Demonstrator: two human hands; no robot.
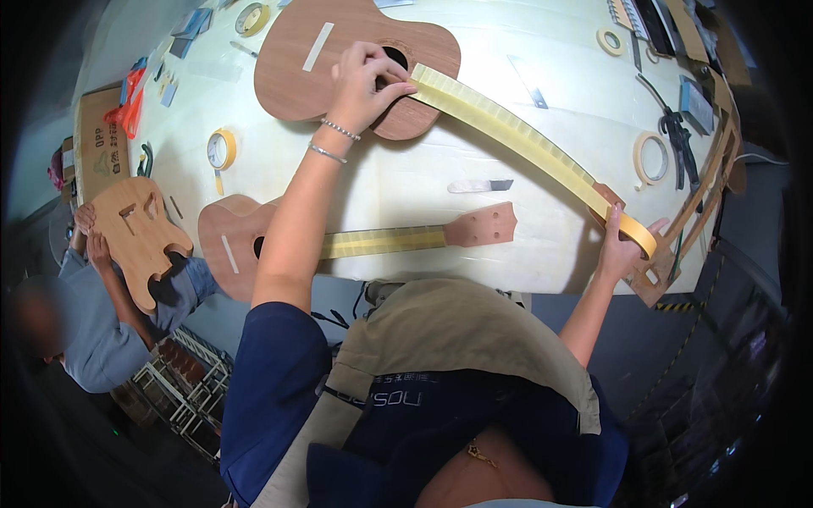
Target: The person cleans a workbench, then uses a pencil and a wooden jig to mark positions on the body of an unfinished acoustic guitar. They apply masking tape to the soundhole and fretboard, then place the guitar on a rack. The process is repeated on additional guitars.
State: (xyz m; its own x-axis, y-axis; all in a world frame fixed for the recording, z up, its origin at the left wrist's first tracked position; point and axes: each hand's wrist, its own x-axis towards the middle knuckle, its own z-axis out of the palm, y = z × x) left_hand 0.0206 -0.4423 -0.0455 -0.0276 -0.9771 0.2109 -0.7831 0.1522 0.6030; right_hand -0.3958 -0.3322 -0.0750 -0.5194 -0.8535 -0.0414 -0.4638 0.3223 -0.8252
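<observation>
A ukulele-shaped wooden body [296, 76] lies on the table, its neck running toward the right. A strip of yellow masking tape [508, 140] stretches along the fretboard. My left hand [370, 83] pinches the strip's end close to the sound hole. At the headstock end, my right hand [625, 252] grips the roll of masking tape [641, 235], from which the strip runs. Much of the headstock is hidden behind tape and roll. Nearer me lies a second ukulele [229, 241], partly under my left forearm, with yellow tape along its fretboard [389, 242] and a bare headstock [483, 227].
At the left, a co-worker's hands hold a wooden guitar body [140, 229]. Tape rolls [222, 148], a blade [480, 185] and a triangular ruler [528, 83] lie on the table [406, 190]. Black clamps [680, 140] and wooden frames [703, 186] crowd the right edge.
</observation>
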